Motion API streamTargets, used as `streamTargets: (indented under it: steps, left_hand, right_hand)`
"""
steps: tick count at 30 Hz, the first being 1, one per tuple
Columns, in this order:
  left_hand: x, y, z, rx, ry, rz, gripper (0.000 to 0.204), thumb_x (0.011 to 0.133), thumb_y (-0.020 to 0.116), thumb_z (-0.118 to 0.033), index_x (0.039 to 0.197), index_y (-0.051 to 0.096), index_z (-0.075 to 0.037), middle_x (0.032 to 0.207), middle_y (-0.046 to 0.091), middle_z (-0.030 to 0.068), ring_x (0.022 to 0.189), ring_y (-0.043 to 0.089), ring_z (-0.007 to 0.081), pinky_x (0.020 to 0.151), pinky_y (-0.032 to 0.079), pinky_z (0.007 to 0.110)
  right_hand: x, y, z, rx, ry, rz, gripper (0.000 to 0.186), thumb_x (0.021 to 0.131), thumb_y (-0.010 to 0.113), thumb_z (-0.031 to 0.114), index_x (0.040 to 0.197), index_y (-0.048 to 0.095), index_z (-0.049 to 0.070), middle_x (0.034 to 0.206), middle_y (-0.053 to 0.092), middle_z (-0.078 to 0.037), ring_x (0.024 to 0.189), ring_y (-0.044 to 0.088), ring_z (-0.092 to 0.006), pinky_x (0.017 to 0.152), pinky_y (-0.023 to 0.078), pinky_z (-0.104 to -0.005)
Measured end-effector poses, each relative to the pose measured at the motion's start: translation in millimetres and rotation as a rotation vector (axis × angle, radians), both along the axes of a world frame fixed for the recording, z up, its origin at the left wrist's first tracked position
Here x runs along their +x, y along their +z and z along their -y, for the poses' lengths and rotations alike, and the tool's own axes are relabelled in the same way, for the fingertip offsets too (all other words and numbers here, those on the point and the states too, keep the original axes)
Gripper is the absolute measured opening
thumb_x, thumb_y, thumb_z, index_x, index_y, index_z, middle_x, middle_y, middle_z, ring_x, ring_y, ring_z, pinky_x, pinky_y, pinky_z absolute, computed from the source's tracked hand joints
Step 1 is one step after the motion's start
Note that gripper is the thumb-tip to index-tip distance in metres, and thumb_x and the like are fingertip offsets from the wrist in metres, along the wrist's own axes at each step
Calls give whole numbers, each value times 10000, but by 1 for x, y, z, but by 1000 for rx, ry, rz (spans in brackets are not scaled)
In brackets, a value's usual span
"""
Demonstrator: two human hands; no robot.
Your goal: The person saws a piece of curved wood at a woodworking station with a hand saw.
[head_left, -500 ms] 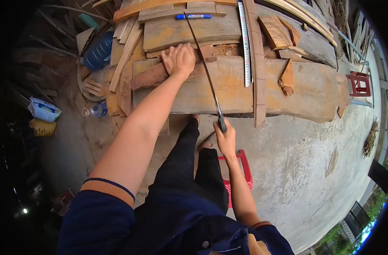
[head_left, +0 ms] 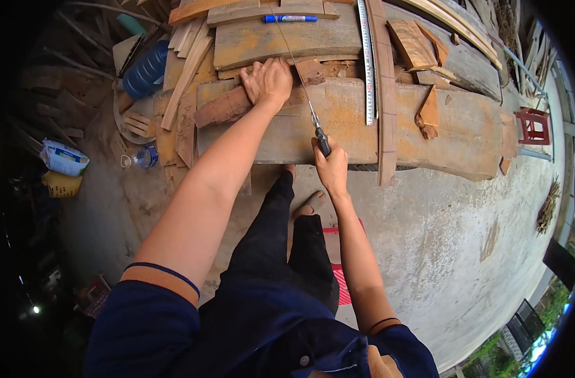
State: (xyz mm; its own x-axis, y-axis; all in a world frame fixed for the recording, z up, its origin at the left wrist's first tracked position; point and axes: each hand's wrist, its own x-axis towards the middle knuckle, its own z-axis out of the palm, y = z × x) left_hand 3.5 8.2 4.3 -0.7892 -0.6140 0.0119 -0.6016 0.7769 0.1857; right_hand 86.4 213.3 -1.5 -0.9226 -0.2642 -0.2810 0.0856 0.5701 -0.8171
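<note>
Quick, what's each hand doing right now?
Left hand: open, palm down on the reddish-brown wood piece.
Right hand: closed around the saw's black handle.

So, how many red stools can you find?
2. One red plastic stool is partly covered by the right forearm; another red plastic stool is near the picture's right edge. More could be hidden in the dark areas.
</note>
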Motion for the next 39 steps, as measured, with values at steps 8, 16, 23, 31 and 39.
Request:
streamTargets:
  steps: [8,16,23,31,39]
  left_hand:
    - [-2,2,1,-8,-21,-17,458,1030,392,-320,939,755,-55,1047,730,77,1085,608,272,1069,289,497]
    - [-1,6,3,-74,-21,-74,419,1020,409,-297,954,740,-50,1034,726,113,1056,625,270,1014,351,465]
    - [6,4,-2,-97,-32,-141,420,1021,414,-293,896,739,-58,963,730,93,983,641,275,996,360,461]
    - [2,-10,2,-79,-8,-115,526,1050,308,-355,1042,740,-57,1161,700,115,1148,592,304,1090,314,493]
    - [8,10,-14,15,-175,39,447,1027,385,-314,913,734,-59,1025,723,108,1059,617,263,1057,339,463]
  right_hand:
    - [1,-12,-5,0,17,-72,208,899,662,186,903,633,-20,676,556,-242,631,551,-420,647,467,-436]
    - [-6,-9,-4,-44,46,-22,227,892,670,223,918,647,-1,745,597,-291,750,618,-484,660,481,-471]
    - [-2,-13,-13,-109,56,-31,242,913,663,221,897,628,-17,670,511,-257,590,511,-403,621,457,-445]
    - [-6,-12,-13,-294,3,301,293,926,650,232,801,558,-17,608,466,-67,613,424,-135,565,385,-350]
    - [43,25,-31,-164,-25,199,320,943,654,274,868,573,-27,676,540,-202,602,487,-300,630,438,-416]
